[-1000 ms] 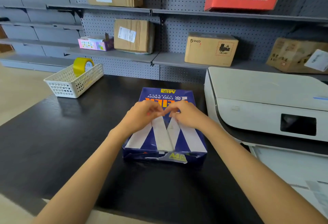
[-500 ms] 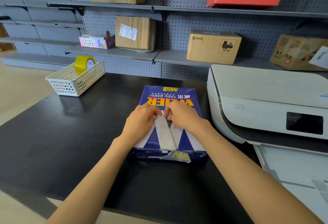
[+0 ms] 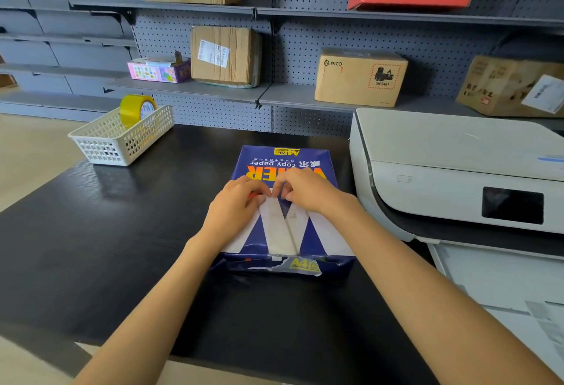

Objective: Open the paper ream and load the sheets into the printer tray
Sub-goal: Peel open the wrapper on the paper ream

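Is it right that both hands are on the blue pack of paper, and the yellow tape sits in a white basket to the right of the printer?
Not quite. The head view shows the white basket with the yellow tape to the left of the printer, at the table's far left. The rest holds: the left hand and right hand are both on the blue pack of paper.

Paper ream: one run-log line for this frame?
stage: opening wrap | paper ream: flat on table, near end torn | left hand, right hand: pinching top seam | printer: untouched
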`<state>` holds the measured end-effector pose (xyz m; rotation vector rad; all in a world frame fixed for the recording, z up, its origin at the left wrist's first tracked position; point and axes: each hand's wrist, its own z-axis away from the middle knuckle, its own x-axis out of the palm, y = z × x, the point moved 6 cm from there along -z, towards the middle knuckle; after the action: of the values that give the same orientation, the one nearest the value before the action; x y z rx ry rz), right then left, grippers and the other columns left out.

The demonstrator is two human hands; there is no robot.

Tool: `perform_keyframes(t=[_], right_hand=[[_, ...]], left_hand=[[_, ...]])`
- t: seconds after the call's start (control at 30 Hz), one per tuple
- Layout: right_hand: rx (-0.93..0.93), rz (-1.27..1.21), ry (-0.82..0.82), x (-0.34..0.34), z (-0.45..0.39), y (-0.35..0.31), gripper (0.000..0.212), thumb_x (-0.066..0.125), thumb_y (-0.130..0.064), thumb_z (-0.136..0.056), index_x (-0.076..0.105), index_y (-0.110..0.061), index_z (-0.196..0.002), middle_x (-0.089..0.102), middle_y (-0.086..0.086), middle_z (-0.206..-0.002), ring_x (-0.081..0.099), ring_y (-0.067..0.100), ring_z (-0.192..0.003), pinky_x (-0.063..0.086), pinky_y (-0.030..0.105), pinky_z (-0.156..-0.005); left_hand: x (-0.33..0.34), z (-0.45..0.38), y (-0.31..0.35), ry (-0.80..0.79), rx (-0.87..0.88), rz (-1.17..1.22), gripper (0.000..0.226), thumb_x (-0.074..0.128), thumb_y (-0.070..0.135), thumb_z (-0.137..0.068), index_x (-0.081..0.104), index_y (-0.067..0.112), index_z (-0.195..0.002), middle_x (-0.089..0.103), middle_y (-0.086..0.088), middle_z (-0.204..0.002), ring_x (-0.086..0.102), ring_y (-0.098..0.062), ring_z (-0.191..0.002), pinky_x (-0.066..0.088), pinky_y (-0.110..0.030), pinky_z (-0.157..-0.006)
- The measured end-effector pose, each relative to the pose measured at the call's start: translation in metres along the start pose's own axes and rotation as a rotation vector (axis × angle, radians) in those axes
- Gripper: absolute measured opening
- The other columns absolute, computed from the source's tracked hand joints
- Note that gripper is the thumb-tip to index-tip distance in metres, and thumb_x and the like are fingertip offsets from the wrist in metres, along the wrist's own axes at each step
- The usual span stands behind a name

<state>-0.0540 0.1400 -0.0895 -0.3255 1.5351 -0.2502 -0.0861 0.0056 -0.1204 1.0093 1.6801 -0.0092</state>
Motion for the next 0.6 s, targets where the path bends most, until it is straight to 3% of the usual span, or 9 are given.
perform_keyframes(t=[0.17,0.27,0.43,0.6], right_hand=[[-0.011,-0.028,0.029,0.004,-0.001,0.001,0.027,0.056,-0.003,-0.094,0.073,-0.024,-0.094,0.057,0.000,-0.096,0.061,0.025,-0.096,0.055,0.044,-0.084],[-0.017,-0.043,0.039,0.006,0.000,0.000,0.026,0.053,-0.006,-0.097,0.074,-0.022,-0.096,0.055,0.000,-0.097,0.055,0.022,-0.089,0.051,0.039,-0.078],[-0.023,-0.081,0.004,0.012,0.000,0.004,0.018,0.058,-0.006,-0.094,0.071,-0.019,-0.097,0.061,0.002,-0.104,0.061,0.023,-0.098,0.054,0.041,-0.088],[-0.040,-0.131,-0.045,0.014,-0.001,0.005,0.015,0.063,-0.006,-0.091,0.064,-0.014,-0.104,0.059,0.001,-0.101,0.060,0.023,-0.100,0.053,0.040,-0.090]], left_hand=[[-0.001,0.000,-0.002,0.013,-0.002,0.009,0.015,0.056,0.027,-0.096,0.068,0.028,-0.104,0.062,0.009,-0.107,0.054,-0.014,-0.100,0.040,-0.026,-0.075],[-0.001,0.001,-0.001,0.020,-0.006,0.008,0.016,0.054,0.027,-0.096,0.069,0.028,-0.104,0.062,0.009,-0.107,0.053,-0.013,-0.099,0.040,-0.026,-0.075],[-0.001,0.001,0.001,0.019,-0.014,0.020,0.020,0.050,0.029,-0.098,0.069,0.026,-0.104,0.063,0.008,-0.108,0.054,-0.014,-0.100,0.044,-0.029,-0.078],[-0.001,0.001,0.000,0.020,-0.019,0.030,0.024,0.046,0.030,-0.100,0.069,0.026,-0.104,0.063,0.009,-0.106,0.054,-0.014,-0.099,0.047,-0.032,-0.080]])
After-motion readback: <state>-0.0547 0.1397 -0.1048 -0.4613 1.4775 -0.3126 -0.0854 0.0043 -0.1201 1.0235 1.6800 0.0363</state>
